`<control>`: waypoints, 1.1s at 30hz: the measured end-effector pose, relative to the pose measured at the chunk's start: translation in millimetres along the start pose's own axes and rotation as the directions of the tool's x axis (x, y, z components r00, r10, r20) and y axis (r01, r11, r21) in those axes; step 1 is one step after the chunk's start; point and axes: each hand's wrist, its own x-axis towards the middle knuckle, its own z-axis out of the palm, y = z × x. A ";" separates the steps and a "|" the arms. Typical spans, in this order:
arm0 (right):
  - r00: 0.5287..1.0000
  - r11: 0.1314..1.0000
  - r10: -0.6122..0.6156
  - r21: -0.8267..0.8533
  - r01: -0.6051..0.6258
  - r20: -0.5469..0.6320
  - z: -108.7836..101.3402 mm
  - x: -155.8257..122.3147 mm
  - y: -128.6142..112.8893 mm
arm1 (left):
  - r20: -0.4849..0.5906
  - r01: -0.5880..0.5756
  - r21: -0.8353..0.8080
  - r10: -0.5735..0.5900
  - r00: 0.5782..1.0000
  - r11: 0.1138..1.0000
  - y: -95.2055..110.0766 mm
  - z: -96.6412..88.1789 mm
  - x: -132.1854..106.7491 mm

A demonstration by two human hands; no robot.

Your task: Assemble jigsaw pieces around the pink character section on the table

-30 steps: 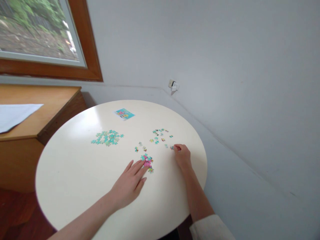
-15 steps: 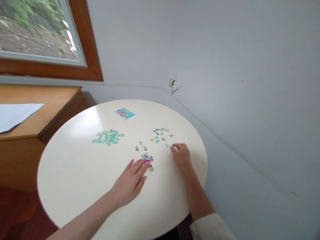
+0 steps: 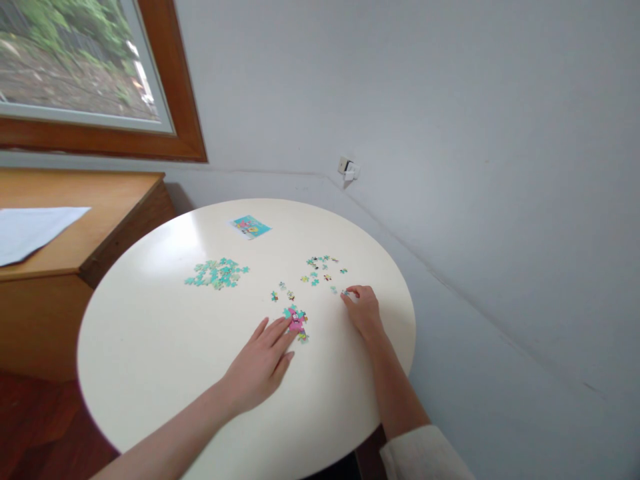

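Observation:
My left hand (image 3: pixel 263 363) lies flat with fingers spread, its fingertips touching a small joined section of jigsaw puzzle (image 3: pixel 296 320) that shows a pink figure on teal. On the right, my right hand (image 3: pixel 365 310) pinches a small jigsaw piece (image 3: pixel 345 293) between thumb and forefinger at the tabletop. Just left of that pinch lies a pale loose piece (image 3: pixel 333 289). Several more loose pieces (image 3: pixel 315 282) are scattered beyond my right hand. A few others (image 3: pixel 291 295) lie just past the joined section.
A heap of teal pieces (image 3: pixel 219 273) sits on the left of the round white table (image 3: pixel 165 360). Behind it lies a colourful picture card (image 3: pixel 250 227). A wooden cabinet (image 3: pixel 115 213) stands at the left, and a wall socket with a plug (image 3: pixel 350 170) is beyond the table.

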 end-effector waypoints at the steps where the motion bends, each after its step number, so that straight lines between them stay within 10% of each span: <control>1: 1.000 1.000 0.002 -0.001 -0.002 0.002 0.3 0.3 0.4 | 0.001 -0.002 0.001 0.002 1.000 1.000 0.1 -0.1 0.0; 33: 0.997 0.992 -0.009 0.123 -0.001 0.080 -9.6 -5.8 -18.6 | -0.019 0.000 -0.014 0.000 1.000 1.000 0.1 0.2 -1.0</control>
